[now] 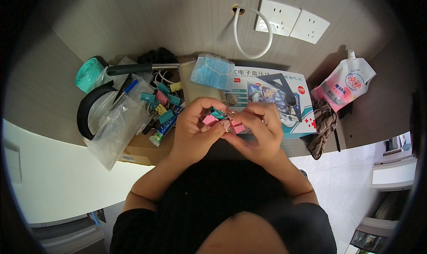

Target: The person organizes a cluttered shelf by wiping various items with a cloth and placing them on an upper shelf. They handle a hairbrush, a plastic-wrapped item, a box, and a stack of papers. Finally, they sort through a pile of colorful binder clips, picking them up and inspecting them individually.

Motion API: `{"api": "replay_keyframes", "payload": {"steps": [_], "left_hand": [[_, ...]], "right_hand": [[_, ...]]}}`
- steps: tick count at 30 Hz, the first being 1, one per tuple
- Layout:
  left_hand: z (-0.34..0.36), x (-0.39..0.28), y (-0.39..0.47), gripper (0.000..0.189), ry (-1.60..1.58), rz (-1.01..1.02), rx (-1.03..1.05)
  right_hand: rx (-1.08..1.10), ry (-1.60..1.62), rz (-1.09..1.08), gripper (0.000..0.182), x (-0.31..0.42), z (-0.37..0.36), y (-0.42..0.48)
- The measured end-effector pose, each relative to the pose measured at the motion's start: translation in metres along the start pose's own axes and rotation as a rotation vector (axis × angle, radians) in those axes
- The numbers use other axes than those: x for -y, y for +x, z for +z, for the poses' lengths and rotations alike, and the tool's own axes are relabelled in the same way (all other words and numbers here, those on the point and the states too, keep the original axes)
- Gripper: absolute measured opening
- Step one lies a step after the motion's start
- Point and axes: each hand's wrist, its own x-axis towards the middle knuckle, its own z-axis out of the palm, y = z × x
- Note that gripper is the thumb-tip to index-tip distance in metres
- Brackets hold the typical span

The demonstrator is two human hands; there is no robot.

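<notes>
Between my two hands is a small cluster of binder clips with metal wire handles. My left hand [196, 127] grips a pink binder clip [210, 120] and a teal binder clip [217, 113]. Held in the fingers of my right hand [262, 129] is another pink binder clip [238, 126]. The wire handles meet between the fingertips, and I cannot tell whether they are linked. To the left of my left hand lies a loose pile of teal, pink and yellow binder clips [165, 116].
Behind my hands lie a blood pressure monitor box [307, 102], a packaged blue face mask [212, 72] and a dark set square [278, 85]. Plastic bags [116, 134], a black headband [85, 114] and a green bag roll [88, 74] sit left. A pink-white spout pouch [345, 82] stands right.
</notes>
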Motion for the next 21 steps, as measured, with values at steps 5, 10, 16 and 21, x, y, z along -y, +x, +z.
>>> {"api": "replay_keyframes", "payload": {"steps": [5, 10, 16, 21], "left_hand": [[-0.002, 0.002, 0.001, 0.025, 0.012, 0.001, 0.026], [0.004, -0.007, -0.001, 0.029, -0.212, -0.124, 0.026], [0.000, 0.002, 0.001, 0.037, -0.164, 0.004, 0.081], [0.001, 0.000, 0.001, 0.034, 0.001, 0.059, 0.002]], "right_hand": [[-0.005, -0.024, 0.025, 0.036, -0.001, 0.000, 0.001], [-0.023, 0.136, 0.138, 0.033, -0.003, -0.005, -0.001], [-0.112, 0.520, 0.470, 0.029, -0.001, -0.001, -0.011], [-0.061, 0.836, 0.570, 0.034, -0.003, 0.004, -0.012]]}}
